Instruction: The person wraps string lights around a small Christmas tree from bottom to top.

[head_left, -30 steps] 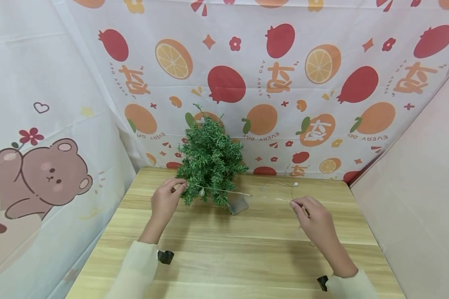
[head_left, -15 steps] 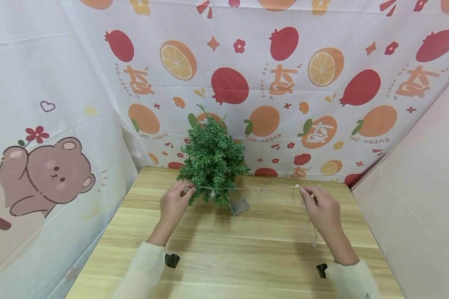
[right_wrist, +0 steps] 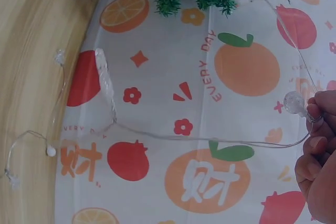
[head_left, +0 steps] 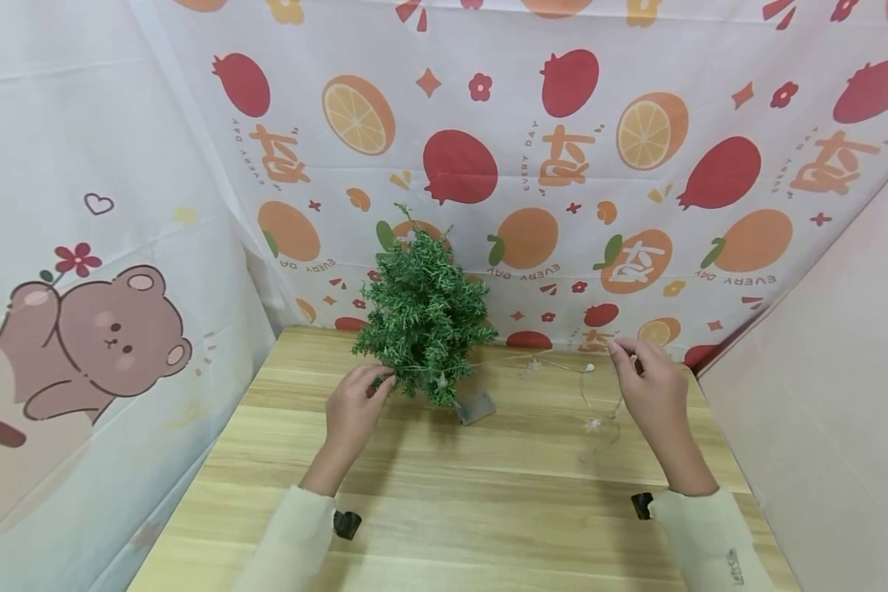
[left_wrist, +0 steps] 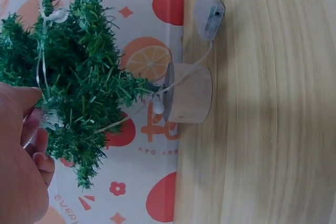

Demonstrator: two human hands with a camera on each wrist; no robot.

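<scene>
A small green artificial Christmas tree [head_left: 425, 316] stands at the back of the table, on a round wooden base [left_wrist: 191, 93]. Fairy lights on thin clear wire [head_left: 589, 368] stretch across its front and off to the right. My left hand [head_left: 355, 407] pinches the wire at the tree's lower left, near the branches. Out to the right, my right hand [head_left: 654, 395] pinches the wire just beside a clear round bulb [right_wrist: 294, 102]. More of the string dangles below this hand. A greyish battery box [head_left: 477, 409], wired to the string, lies by the base.
The light wooden table [head_left: 444, 510] meets a fruit-printed cloth [head_left: 518, 156] right behind the tree. A bear-printed cloth [head_left: 111, 337] hangs at the left, and a plain pale panel [head_left: 836, 395] at the right.
My right hand has moved up and to the right, drawing the wire out beside the tree. The left hand has shifted slightly right, staying by the lower branches.
</scene>
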